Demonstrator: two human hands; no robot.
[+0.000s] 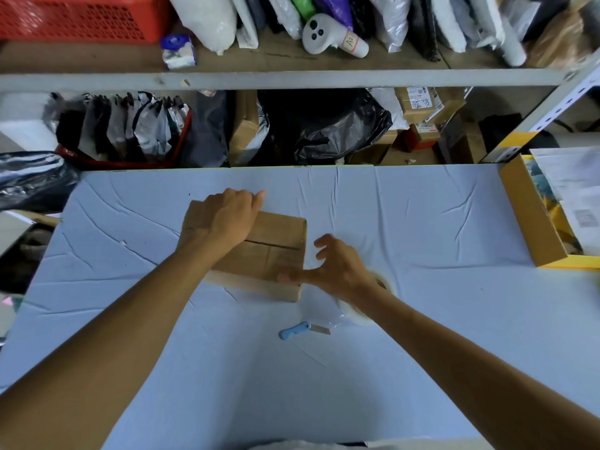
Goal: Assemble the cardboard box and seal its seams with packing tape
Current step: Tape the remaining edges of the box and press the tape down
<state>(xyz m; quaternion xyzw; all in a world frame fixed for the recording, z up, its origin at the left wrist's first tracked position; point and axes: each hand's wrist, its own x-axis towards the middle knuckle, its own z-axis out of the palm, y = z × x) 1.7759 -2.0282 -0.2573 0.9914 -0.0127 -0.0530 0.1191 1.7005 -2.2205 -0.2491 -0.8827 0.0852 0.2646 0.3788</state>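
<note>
On the blue-covered desk, the left hand is pressing flat on the brown cardboard box to keep its flaps closed, while the right hand is spreading empty beside it.

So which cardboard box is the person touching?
The small brown cardboard box mid-table, under both hands. The yellow-edged box at the right edge goes untouched.

- A packing or stockroom workplace.
- Metal shelves crammed with bagged goods and labelled parcels.
- A cloth-covered packing table.
</note>
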